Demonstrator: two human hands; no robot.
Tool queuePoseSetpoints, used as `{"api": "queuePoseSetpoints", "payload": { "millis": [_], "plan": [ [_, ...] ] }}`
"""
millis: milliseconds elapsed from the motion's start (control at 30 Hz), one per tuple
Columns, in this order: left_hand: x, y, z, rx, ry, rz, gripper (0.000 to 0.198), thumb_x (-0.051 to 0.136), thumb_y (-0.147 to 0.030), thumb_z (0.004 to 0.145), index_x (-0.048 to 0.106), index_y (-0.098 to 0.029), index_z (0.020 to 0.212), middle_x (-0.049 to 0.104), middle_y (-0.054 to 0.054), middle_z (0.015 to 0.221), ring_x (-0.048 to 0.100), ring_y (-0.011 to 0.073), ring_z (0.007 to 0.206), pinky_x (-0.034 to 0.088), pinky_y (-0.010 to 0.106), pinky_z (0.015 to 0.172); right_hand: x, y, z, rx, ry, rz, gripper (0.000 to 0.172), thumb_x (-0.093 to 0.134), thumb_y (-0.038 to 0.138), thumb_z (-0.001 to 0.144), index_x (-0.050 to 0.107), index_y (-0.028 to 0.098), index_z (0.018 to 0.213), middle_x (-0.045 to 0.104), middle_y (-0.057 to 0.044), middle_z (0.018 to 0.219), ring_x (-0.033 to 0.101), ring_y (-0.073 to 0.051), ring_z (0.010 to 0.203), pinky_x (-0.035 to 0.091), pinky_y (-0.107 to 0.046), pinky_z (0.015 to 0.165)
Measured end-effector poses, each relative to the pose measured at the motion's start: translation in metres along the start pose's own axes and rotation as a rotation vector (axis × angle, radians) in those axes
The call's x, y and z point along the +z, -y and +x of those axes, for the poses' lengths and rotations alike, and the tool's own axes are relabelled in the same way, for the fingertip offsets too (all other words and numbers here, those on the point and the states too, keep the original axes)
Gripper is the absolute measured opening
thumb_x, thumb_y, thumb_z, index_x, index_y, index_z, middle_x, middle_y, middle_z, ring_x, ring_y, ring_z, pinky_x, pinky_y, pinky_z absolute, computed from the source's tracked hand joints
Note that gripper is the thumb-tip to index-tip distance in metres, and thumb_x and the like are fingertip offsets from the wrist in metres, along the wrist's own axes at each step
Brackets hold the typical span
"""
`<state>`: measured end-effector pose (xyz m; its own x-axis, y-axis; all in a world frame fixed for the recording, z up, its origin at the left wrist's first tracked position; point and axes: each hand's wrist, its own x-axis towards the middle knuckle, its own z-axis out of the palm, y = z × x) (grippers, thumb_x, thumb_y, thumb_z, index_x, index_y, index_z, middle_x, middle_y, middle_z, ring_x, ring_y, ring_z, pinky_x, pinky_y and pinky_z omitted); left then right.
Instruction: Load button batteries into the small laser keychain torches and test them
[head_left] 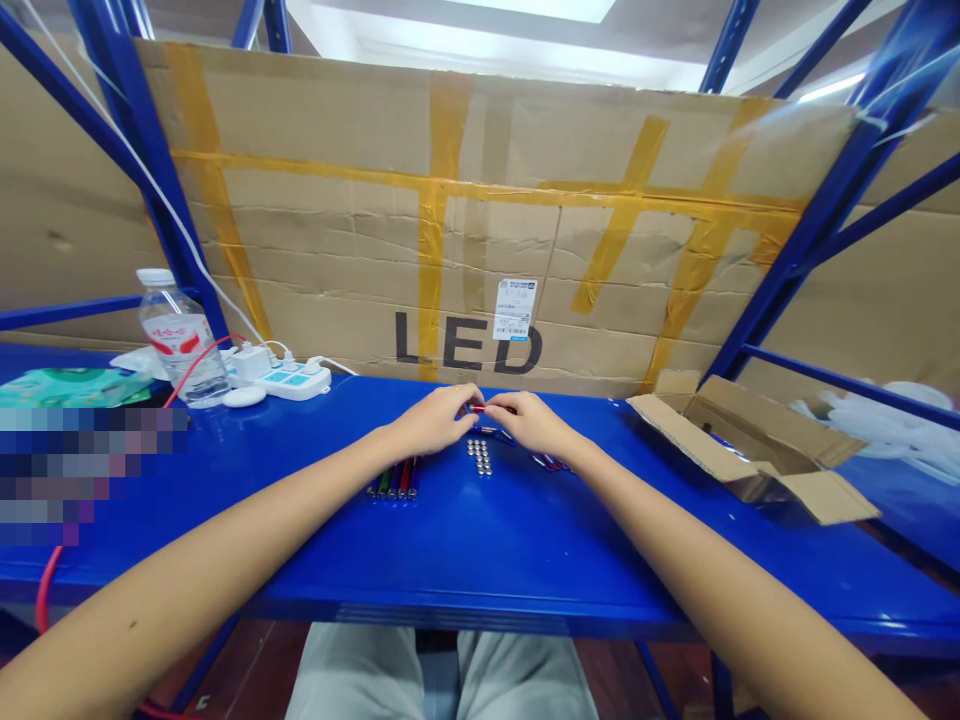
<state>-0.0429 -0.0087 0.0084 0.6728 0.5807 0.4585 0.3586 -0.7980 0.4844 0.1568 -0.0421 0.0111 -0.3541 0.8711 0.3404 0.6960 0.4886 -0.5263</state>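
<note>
My left hand (437, 420) and my right hand (529, 421) meet over the blue shelf top (480, 540), fingers pinched together on a small red pen-like tube (478, 408) held between them. Just below the hands lies a cluster of small silver button cells (479, 455). Under my left wrist sits a row of several coloured tubes (394, 480), side by side. More thin coloured pieces (550, 462) lie under my right wrist, partly hidden.
An open cardboard box (750, 450) stands at the right. At the back left are a water bottle (180, 340), a white power strip (289, 378) with cables and a green packet (71, 385). A taped cardboard sheet marked LED (480, 230) closes the back between blue rack posts.
</note>
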Motion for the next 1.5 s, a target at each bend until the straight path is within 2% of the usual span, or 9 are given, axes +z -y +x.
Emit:
{"api": "queuePoseSetpoints", "payload": {
  "millis": [100,200,300,467,700,867,1000,1167,1500],
  "plan": [
    [-0.004,0.008,0.011,-0.024,0.141,0.085,0.013,0.053,-0.024,0.085,0.061,-0.020,0.095,0.067,0.006,0.086,0.061,0.0221,0.078,0.043,0.032,0.069,0.004,-0.005,0.016,0.055,0.052,0.058,0.030,0.048,0.032,0.093,0.070,0.014,0.081,0.066,-0.002,0.074,0.054,-0.015,0.068,0.038,-0.026,0.065],
    [-0.006,0.019,0.018,-0.059,0.119,0.126,0.015,0.054,-0.024,0.083,0.063,-0.019,0.094,0.067,0.006,0.084,0.060,0.0212,0.077,0.041,0.031,0.068,0.008,-0.015,0.021,0.139,0.016,0.134,0.022,0.054,0.028,0.089,0.068,0.013,0.097,0.066,-0.002,0.078,0.055,-0.014,0.068,0.040,-0.025,0.065],
    [-0.005,0.028,0.021,-0.069,0.089,0.094,0.016,0.053,-0.023,0.083,0.065,-0.020,0.094,0.068,0.005,0.087,0.061,0.0210,0.080,0.043,0.032,0.072,0.009,-0.028,0.017,0.221,-0.003,0.171,0.019,0.054,0.021,0.088,0.065,0.013,0.101,0.065,-0.001,0.073,0.055,-0.013,0.062,0.041,-0.024,0.061],
    [0.000,0.033,0.018,-0.072,0.084,0.082,0.017,0.054,-0.027,0.086,0.066,-0.020,0.095,0.070,0.006,0.090,0.063,0.0220,0.082,0.044,0.033,0.074,0.013,-0.040,0.011,0.175,-0.005,0.075,0.015,0.056,0.018,0.085,0.068,0.014,0.092,0.067,-0.003,0.077,0.057,-0.014,0.067,0.041,-0.024,0.063],
    [0.004,0.021,0.009,-0.083,0.027,0.174,0.021,0.048,-0.029,0.091,0.067,-0.021,0.097,0.072,0.007,0.097,0.064,0.0239,0.089,0.044,0.035,0.079,0.012,-0.030,0.006,0.149,-0.108,-0.068,0.024,0.060,0.012,0.079,0.074,0.016,0.098,0.068,-0.005,0.086,0.059,-0.016,0.076,0.043,-0.027,0.073],
    [0.008,0.025,0.007,-0.075,0.017,0.213,0.023,0.048,-0.030,0.092,0.068,-0.023,0.099,0.072,0.009,0.103,0.063,0.0267,0.095,0.044,0.037,0.084,0.014,-0.031,0.003,0.117,-0.137,-0.070,0.025,0.059,0.009,0.080,0.074,0.017,0.098,0.070,-0.008,0.099,0.063,-0.019,0.089,0.046,-0.030,0.083],
    [0.008,0.033,0.008,-0.085,0.021,0.227,0.025,0.048,-0.031,0.092,0.070,-0.022,0.098,0.071,0.009,0.103,0.062,0.0271,0.099,0.042,0.038,0.089,0.018,-0.033,0.004,0.162,-0.154,0.002,0.019,0.059,0.008,0.080,0.067,0.016,0.096,0.071,-0.007,0.096,0.064,-0.017,0.086,0.046,-0.028,0.079],
    [0.006,0.038,0.008,-0.130,0.053,0.212,0.026,0.048,-0.032,0.091,0.072,-0.021,0.091,0.072,0.010,0.100,0.062,0.0279,0.095,0.043,0.038,0.086,0.019,-0.033,0.004,0.153,-0.143,-0.067,0.010,0.058,0.010,0.081,0.064,0.017,0.086,0.068,-0.003,0.082,0.059,-0.015,0.076,0.040,-0.026,0.068],
    [0.008,0.043,0.012,-0.206,0.151,0.187,0.024,0.051,-0.028,0.085,0.073,-0.019,0.087,0.074,0.008,0.096,0.065,0.0229,0.089,0.044,0.032,0.082,0.017,-0.031,0.004,0.187,-0.070,-0.082,0.012,0.059,0.006,0.079,0.066,0.016,0.081,0.069,-0.004,0.081,0.060,-0.015,0.076,0.042,-0.025,0.069]
  ]
}}
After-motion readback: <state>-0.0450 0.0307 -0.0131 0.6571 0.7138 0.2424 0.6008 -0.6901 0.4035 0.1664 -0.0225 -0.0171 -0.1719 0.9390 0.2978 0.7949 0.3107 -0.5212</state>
